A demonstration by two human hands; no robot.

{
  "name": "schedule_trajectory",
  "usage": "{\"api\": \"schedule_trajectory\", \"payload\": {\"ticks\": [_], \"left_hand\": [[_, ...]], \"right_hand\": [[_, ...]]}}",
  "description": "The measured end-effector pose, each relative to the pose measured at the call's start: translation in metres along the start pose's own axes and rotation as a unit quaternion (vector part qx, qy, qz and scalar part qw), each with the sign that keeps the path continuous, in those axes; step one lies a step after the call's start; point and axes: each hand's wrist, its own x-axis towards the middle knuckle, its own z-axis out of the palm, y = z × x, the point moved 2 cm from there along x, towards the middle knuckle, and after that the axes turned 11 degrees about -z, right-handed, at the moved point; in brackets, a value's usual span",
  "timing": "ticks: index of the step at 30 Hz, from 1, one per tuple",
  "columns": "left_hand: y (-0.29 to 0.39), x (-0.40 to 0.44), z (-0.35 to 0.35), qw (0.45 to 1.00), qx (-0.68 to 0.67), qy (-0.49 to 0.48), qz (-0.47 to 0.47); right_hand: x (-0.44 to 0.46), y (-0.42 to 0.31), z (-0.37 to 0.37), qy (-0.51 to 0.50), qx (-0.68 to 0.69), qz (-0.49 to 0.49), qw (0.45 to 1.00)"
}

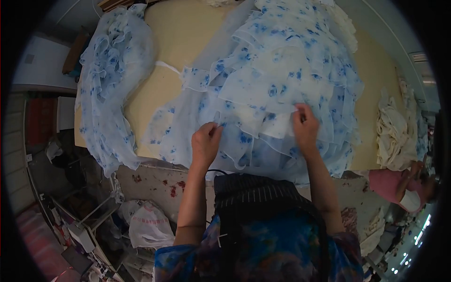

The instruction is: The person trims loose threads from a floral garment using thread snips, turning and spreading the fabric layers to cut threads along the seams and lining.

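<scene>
Ruffled cloth [282, 61], sheer white with blue flowers, lies in a large heap on the table [176, 30] in the head view, directly in front of the person, its long axis running from the far side of the table down to the near edge, where it droops toward the dark apron [256, 190]. The left hand [205, 140] is over the heap's left part, its grip closed in a pinch on a fold of the sheer layer; the right hand [306, 127] is farther right and slightly farther from the body, its grip pinching the edge of a ruffle. Between the two grips the layers lie crosswise to the heap's length, and most of the cloth extends beyond the fingertips, away from the person. The right hand is nearer the thick middle of the ruffles; the left is nearer the second blue-flowered bundle [110, 70], which lies well apart along the table's left side. Cream cloth [392, 134] hangs at the right end, near another person in a pink top [385, 183].
</scene>
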Motion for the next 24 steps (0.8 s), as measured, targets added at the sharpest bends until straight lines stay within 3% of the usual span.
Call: {"api": "schedule_trajectory", "payload": {"ticks": [1,3,4,5,8,12,19,22,24], "left_hand": [[-0.007,0.000,-0.002,0.997,-0.058,-0.030,-0.041],[-0.008,0.004,-0.005,0.983,-0.153,-0.066,-0.075],[-0.002,0.003,-0.009,0.976,-0.192,-0.071,-0.070],[0.005,0.004,-0.011,0.968,-0.233,-0.075,-0.064],[0.020,0.009,-0.017,0.970,-0.234,-0.051,-0.051],[0.045,0.040,-0.050,0.975,-0.220,-0.027,-0.008],[0.106,0.113,-0.128,0.975,-0.169,0.102,0.103],[0.071,0.180,-0.127,0.978,-0.123,0.131,0.105],[0.028,0.214,-0.122,0.986,-0.030,0.137,0.092]], "right_hand": [[0.016,-0.007,-0.021,0.060,0.006,0.081,0.995],[0.037,0.031,-0.060,0.172,0.031,0.090,0.981],[0.051,0.012,-0.080,0.220,0.170,0.199,0.940],[0.059,0.031,-0.096,0.258,0.285,0.185,0.904],[0.089,0.027,-0.129,0.272,0.310,0.174,0.894],[0.141,0.010,-0.153,0.257,0.374,0.126,0.882],[0.228,-0.031,-0.155,0.241,0.416,-0.001,0.877],[0.247,-0.010,-0.124,0.193,0.394,0.016,0.898],[0.241,-0.018,-0.095,0.110,0.389,0.003,0.915]]}}
